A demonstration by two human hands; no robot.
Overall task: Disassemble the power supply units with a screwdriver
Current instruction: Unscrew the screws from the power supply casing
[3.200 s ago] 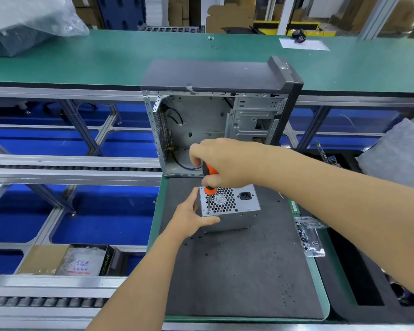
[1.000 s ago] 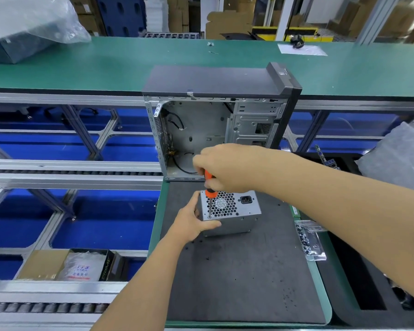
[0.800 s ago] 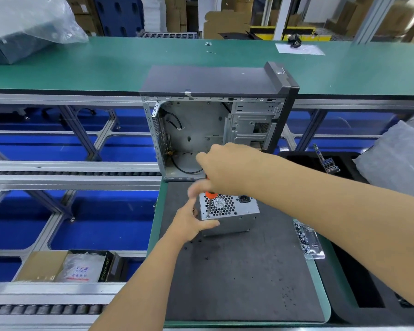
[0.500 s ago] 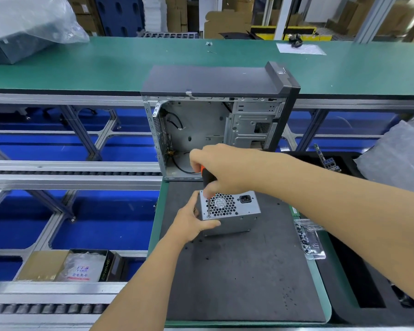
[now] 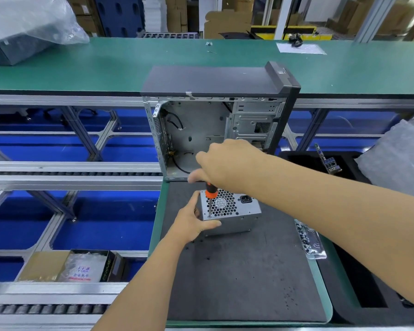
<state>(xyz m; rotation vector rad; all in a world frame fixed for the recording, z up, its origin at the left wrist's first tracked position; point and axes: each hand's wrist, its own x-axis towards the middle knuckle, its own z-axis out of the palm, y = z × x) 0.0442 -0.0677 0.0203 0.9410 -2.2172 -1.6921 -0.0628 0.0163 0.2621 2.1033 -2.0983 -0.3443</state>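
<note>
A silver power supply unit (image 5: 239,217) stands on the dark foam mat (image 5: 237,278), its fan grille and power socket facing up. My left hand (image 5: 191,222) grips its near-left corner. My right hand (image 5: 222,166) holds an orange-and-black screwdriver (image 5: 210,194) upright above the unit. The screwdriver's tip sits on a screw at the near-left corner of the grille face.
An open, emptied computer case (image 5: 215,125) stands just behind the mat. A clear bag of screws (image 5: 308,240) lies at the mat's right edge, beside a black foam tray (image 5: 359,283). Small loose screws dot the mat. A green conveyor table (image 5: 105,65) runs behind; a roller rack lies left.
My right hand dipped over the handle, hiding most of it, then rose again so the orange collar and shaft show. The tip stays on the same screw. My left hand and the unit stayed put.
</note>
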